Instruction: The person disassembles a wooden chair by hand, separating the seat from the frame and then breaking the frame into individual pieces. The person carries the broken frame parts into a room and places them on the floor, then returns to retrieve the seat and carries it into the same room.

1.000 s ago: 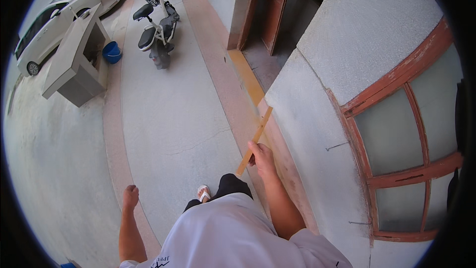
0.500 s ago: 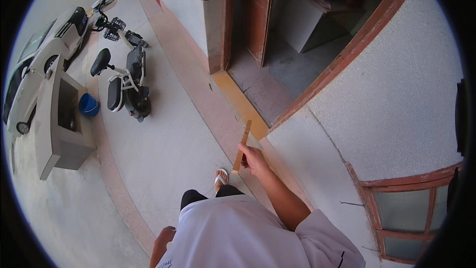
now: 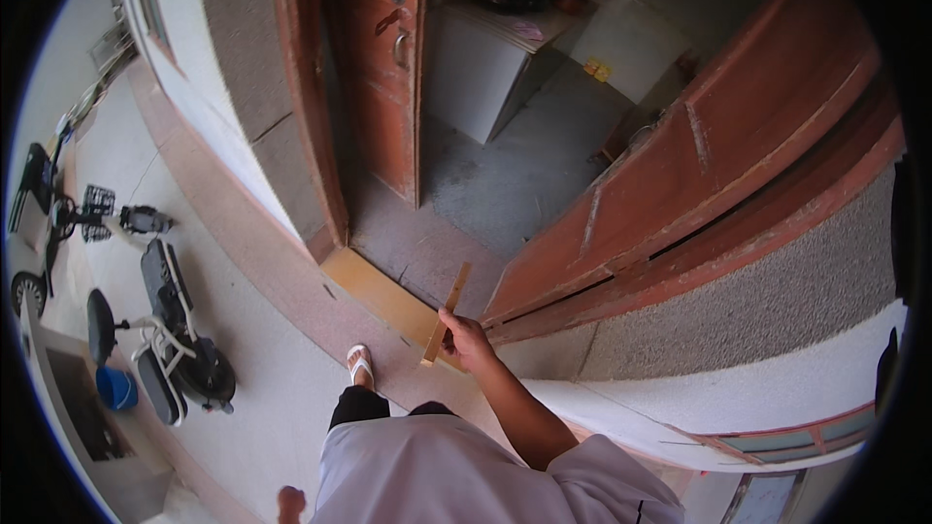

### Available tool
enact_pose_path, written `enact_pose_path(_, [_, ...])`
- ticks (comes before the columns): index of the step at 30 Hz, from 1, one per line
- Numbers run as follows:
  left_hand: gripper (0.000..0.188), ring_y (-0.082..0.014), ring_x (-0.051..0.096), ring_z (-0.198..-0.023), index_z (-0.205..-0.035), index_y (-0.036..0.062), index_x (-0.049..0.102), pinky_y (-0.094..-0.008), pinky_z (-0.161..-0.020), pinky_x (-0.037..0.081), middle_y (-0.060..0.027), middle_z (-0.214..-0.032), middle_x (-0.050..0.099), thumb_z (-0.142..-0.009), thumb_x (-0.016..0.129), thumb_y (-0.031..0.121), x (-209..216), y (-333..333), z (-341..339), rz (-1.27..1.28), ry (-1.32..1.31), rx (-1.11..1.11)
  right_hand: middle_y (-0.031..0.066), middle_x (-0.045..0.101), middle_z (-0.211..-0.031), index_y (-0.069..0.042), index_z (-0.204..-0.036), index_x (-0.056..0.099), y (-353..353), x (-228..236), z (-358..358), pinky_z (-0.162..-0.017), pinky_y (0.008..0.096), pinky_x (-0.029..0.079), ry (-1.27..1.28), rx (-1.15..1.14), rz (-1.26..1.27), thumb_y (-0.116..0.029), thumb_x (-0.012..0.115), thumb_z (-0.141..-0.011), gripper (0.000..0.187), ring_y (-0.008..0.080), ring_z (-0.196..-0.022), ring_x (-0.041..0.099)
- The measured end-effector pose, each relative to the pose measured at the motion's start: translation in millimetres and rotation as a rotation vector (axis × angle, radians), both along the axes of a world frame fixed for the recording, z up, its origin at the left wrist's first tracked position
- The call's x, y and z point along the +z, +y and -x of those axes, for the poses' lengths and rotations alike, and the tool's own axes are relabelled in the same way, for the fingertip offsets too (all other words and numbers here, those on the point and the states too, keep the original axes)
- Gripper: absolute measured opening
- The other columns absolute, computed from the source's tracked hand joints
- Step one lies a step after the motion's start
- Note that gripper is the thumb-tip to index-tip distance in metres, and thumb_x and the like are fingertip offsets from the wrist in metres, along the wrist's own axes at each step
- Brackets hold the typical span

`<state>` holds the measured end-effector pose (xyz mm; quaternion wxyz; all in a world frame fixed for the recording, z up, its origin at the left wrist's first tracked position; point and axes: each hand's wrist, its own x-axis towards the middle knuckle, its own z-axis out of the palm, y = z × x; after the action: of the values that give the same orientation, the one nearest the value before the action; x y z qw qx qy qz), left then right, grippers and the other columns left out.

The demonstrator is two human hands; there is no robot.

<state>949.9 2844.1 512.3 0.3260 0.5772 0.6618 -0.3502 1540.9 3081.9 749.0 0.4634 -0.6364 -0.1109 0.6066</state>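
Observation:
My right hand is closed round a thin, flat wooden stick, with the thumb lying along it. One end of the stick points toward the doorway and the other sticks out below my fist. Beneath it lies the yellow-brown door sill. My left hand hangs low beside my shirt at the lower edge, and its fingers are too small and hidden to read. A foot in a white flip-flop steps on the pinkish floor strip by the sill.
Ahead, one reddish-brown door leaf stands ajar on the left and another on the right. Inside is a white cabinet with pots on top. At left are an electric scooter, a blue bucket and a parked car.
My view has turned and come nearer the doorway, so the scooter and bucket now sit farther left. The stick stays in my right hand. More of the room inside shows.

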Motion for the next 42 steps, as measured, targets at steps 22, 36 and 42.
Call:
enact_pose_path(22, [0.044,-0.0264,0.068,-0.107,-0.128,0.0056,0.061,-0.0368,-0.092,0.053,-0.0175,-0.116,0.069,-0.091,0.063,0.03,63,647,-519,0.114,-0.771,-0.102,0.0031,0.055,-0.055,-0.009,-0.072,0.06,312,-35,-316,-0.04,0.0286,0.035,0.278,-0.535,-0.077,-0.041,0.064,-0.095,0.039,0.0153,-0.043,0.05])
enact_pose_path(36, [0.04,-0.033,0.064,-0.113,-0.122,0.006,0.064,-0.0397,-0.097,0.05,-0.0171,-0.119,0.068,-0.09,0.059,0.028,84,934,-855,-0.151,-0.707,-0.447,0.0023,0.06,-0.071,-0.01,-0.086,0.063,461,35,-602,-0.051,0.0282,0.044,0.11,-0.732,-0.23,-0.053,0.067,-0.089,0.044,0.0129,-0.057,0.055])
enact_pose_path(42, [0.034,-0.0344,0.065,-0.11,-0.114,0.0036,0.068,-0.0422,-0.096,0.05,-0.0207,-0.115,0.068,-0.091,0.055,0.025,29,1038,-951,-0.026,-0.536,-0.831,0.0059,0.056,-0.063,-0.007,-0.078,0.062,475,-36,-678,-0.042,0.0294,0.038,0.241,-0.965,-0.034,-0.05,0.069,-0.089,0.045,0.0155,-0.05,0.052])
